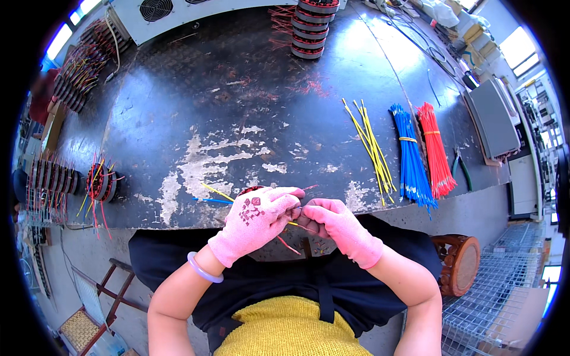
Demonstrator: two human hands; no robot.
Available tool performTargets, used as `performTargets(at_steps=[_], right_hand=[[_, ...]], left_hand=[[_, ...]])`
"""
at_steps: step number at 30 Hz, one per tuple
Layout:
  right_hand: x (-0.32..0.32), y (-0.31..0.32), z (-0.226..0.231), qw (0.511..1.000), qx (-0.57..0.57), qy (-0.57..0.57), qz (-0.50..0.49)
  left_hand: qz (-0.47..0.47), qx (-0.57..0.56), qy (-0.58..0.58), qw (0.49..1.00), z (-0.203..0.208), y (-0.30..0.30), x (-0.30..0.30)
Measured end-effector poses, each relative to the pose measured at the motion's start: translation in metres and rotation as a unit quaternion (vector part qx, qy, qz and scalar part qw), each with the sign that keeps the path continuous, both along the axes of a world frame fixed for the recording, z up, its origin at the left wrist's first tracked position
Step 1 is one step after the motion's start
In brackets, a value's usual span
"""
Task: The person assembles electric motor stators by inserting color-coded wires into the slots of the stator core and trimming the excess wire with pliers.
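Note:
Both my hands wear pink gloves and meet at the table's front edge. My left hand (255,221) is closed around a wound motor stator, mostly hidden; a sliver of its red rim (250,190) shows above the knuckles. A yellow wire (217,192) and a blue wire (212,200) stick out on its left side. Thumb and fingers of my right hand (338,227) pinch a thin wire close to the left fingertips. A red wire (289,245) hangs below the hands, and a short yellow piece shows between them. The exact joint is hidden by my fingers.
On the worn black table (237,113) lie yellow wires (373,151), a blue wire bundle (409,157), a red wire bundle (436,151) and green-handled cutters (461,169). Wired stators (101,182) stand at left, with another stack (310,32) at the back. A wooden stool (457,264) is right.

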State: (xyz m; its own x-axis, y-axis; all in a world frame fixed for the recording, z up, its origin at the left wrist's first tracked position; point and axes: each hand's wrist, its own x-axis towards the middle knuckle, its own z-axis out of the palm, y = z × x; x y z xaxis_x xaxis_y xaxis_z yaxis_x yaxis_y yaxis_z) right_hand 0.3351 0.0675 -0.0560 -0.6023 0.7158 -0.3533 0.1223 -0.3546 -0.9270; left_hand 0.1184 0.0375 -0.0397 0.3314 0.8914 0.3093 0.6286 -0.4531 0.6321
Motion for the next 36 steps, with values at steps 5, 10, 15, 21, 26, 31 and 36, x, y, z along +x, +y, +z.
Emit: performTargets(at_steps=[5, 10, 15, 21, 26, 31, 36], right_hand=[[0.015, 0.020, 0.020, 0.927, 0.305, -0.191, 0.104], [0.007, 0.019, 0.020, 0.696, 0.666, -0.240, 0.116], [0.000, 0.022, 0.021, 0.976, 0.141, -0.148, 0.074], [0.001, 0.010, 0.028, 0.971, 0.172, -0.165, 0.000], [0.009, 0.008, 0.028, 0.680, 0.700, -0.212, 0.039], [0.005, 0.007, 0.009, 0.687, 0.693, -0.211, 0.051], [0.007, 0.012, 0.005, 0.679, 0.698, -0.217, 0.066]], left_hand=[[-0.001, -0.026, -0.005, 1.000, 0.001, -0.001, 0.001], [0.004, -0.022, -0.021, 1.000, 0.002, -0.001, 0.002], [-0.018, -0.019, 0.004, 1.000, 0.002, 0.001, 0.001], [-0.006, -0.037, -0.017, 0.999, 0.002, -0.002, 0.001], [0.014, -0.005, -0.007, 1.000, 0.001, -0.002, 0.003], [0.012, -0.014, -0.010, 1.000, 0.000, -0.001, 0.005], [0.019, -0.007, -0.008, 1.000, -0.003, -0.002, 0.006]])
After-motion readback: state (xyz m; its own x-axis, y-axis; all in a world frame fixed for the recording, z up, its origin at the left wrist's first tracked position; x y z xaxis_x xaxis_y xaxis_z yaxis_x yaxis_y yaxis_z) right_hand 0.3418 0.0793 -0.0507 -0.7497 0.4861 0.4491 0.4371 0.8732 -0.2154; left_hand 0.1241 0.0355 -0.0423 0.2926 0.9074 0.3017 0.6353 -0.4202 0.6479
